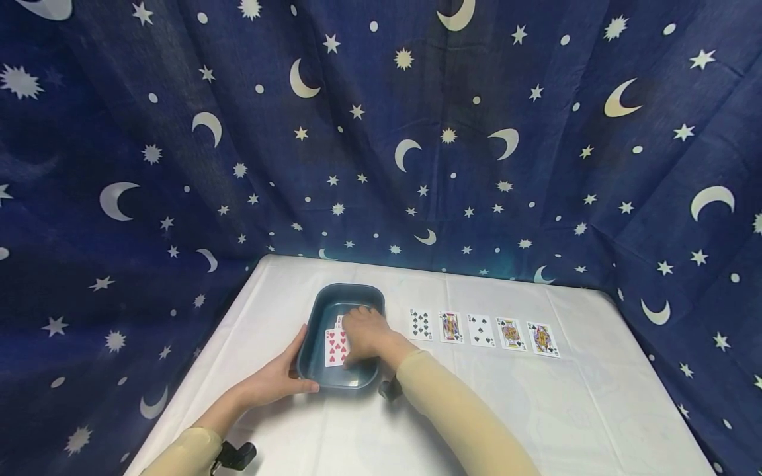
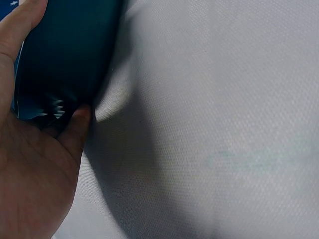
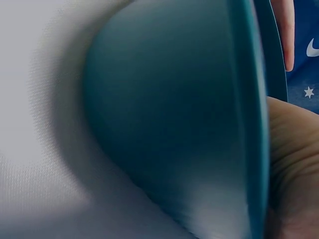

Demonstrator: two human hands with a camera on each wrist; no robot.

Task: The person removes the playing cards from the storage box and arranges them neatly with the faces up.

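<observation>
Fingers of my right hand (image 1: pixel 368 336): bent over the cards; whether they pinch one, I cannot tell. Beneath: one heart card (image 1: pixel 334 348), face up, overlapping a second card (image 1: pixel 339 321), both inside the blue tray (image 1: pixel 351 379). Fingers and thumb of my left hand (image 1: pixel 276 378): grasping its near-left corner. To the tray's right: five face-up cards (image 1: pixel 480 330), in a row on the white-covered desk (image 1: pixel 536 410).
</observation>
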